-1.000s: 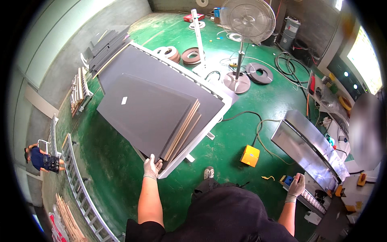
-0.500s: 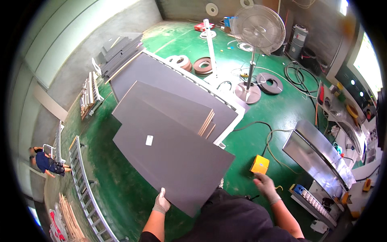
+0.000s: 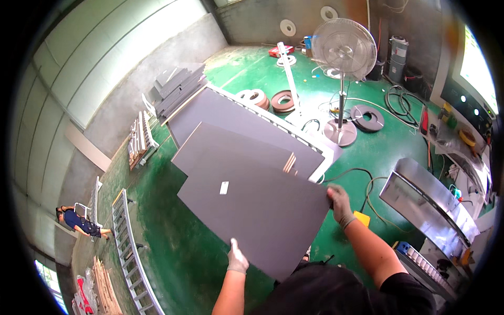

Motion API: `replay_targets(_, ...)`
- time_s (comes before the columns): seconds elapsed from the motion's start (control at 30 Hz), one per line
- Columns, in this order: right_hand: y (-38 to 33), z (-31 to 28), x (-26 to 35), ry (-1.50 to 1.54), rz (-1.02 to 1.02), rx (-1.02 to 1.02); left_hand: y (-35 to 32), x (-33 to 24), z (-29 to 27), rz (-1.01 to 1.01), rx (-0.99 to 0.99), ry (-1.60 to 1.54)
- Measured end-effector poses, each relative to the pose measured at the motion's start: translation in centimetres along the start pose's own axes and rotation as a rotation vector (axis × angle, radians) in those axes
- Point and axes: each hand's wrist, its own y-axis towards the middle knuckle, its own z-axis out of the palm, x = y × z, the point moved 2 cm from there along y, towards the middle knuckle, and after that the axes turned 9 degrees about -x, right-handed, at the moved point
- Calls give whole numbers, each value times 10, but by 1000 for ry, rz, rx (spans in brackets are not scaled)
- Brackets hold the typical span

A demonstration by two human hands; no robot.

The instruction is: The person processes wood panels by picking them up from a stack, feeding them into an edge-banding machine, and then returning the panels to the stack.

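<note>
A large grey panel (image 3: 268, 215) tilts toward me, with a small white label (image 3: 224, 188) on its face. My left hand (image 3: 238, 257), in a thin pale glove, is closed on the panel's near left edge, thumb on top and fingers hidden beneath. On the right, my gloved right hand (image 3: 341, 203) grips the panel's right corner. The panel's far part overlaps several stacked grey boards (image 3: 236, 143) with light wood edges. These lie on a wide grey work surface (image 3: 220, 107) edged by a white rail.
A pedestal fan (image 3: 344, 50) stands beyond the work surface. Right of me are a yellow box (image 3: 361, 219) with a cable on the green floor, and a metal machine part (image 3: 420, 199). A metal roller frame (image 3: 128, 252) stands left; farther left is another person (image 3: 79, 220).
My right hand has moved from beside the yellow box up to the panel's right corner and taken hold of it. My left hand stays on the near edge. The whole view has shifted.
</note>
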Motion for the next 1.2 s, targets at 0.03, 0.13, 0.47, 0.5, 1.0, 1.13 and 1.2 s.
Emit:
replay_targets(0.03,0,3,11,96,-85,-55,1,4,11,9,54,-7)
replay_targets(0.13,-25,-10,17,89,143,168,-30,14,81,-23,20,38)
replay_targets(0.47,-175,-139,36,19,258,-135,-65,68,127,-365,297,76)
replay_targets(0.5,-193,-135,61,87,256,-234,-54,60,122,-319,267,67)
replay_targets(1.0,-340,-319,31,-317,-52,-1034,-50,66,185,-277,453,429)
replay_targets(1.13,-372,-352,-11,-38,-440,-1255,-62,81,199,-445,593,662)
replay_targets(1.2,-354,-325,0,457,-407,-1528,-52,98,202,-213,835,944)
